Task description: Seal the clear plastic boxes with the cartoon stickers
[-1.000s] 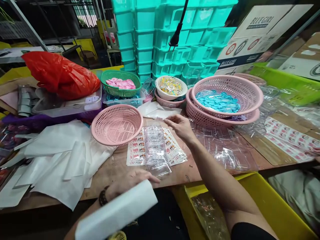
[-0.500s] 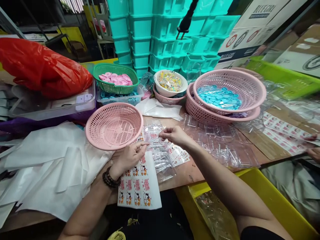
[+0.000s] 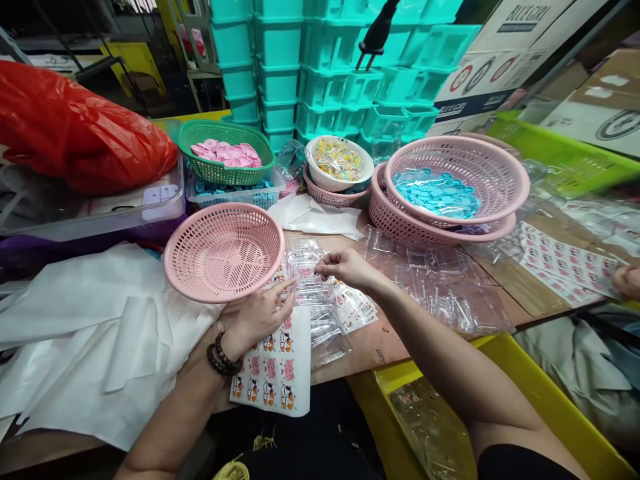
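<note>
My left hand [image 3: 263, 313] rests over a sheet of stickers [image 3: 270, 367] with rows of cartoon figures and pink lettering; its fingers are spread, the index finger stretched toward the clear plastic boxes. Thumb and index finger of my right hand [image 3: 345, 268] are pinched together above the uppermost clear plastic box [image 3: 307, 260]. A pink-lettered sticker [image 3: 304, 273] shows at that box, just left of the pinch. What the right fingertips hold, if anything, is too small to make out. More clear plastic boxes [image 3: 327, 333] lie below, overlapping, with another sticker sheet [image 3: 354, 305] partly beneath them.
A pink basket [image 3: 173, 267] stands behind my left hand, white backing paper [image 3: 75, 300] at left. Behind are a green basket [image 3: 185, 143], white bowl [image 3: 320, 180] and stacked pink baskets [image 3: 517, 177]. Clear trays [image 3: 450, 300] lie right, near another person's hand [image 3: 627, 281].
My left hand's fingers have spread slightly, and the sticker sheet's lower end has shifted a little left. My right hand keeps its pinch. The other person's hand at right shows more clearly beside a sticker sheet.
</note>
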Demonstrator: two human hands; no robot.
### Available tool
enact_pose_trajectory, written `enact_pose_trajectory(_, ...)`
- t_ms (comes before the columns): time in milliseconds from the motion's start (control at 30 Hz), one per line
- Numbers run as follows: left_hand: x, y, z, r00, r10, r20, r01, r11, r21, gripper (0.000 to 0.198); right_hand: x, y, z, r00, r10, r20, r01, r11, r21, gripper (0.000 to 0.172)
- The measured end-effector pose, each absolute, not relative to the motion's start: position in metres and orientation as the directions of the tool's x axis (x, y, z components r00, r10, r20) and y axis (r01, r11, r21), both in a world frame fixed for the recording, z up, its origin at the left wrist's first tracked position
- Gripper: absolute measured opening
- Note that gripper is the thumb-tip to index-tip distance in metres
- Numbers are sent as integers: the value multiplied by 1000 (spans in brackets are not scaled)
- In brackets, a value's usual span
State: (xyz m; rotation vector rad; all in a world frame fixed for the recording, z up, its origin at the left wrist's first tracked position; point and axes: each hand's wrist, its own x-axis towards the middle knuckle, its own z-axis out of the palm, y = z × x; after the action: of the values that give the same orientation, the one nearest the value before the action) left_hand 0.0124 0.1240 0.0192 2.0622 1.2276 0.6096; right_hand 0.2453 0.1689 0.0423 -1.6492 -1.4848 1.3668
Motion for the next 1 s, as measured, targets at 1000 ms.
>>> enact_pose_trajectory(1000, 25, 133, 22, 591, 802, -91, 737, -491, 464, 60, 230, 154, 40, 166, 979, -117, 840, -203, -503, 54)
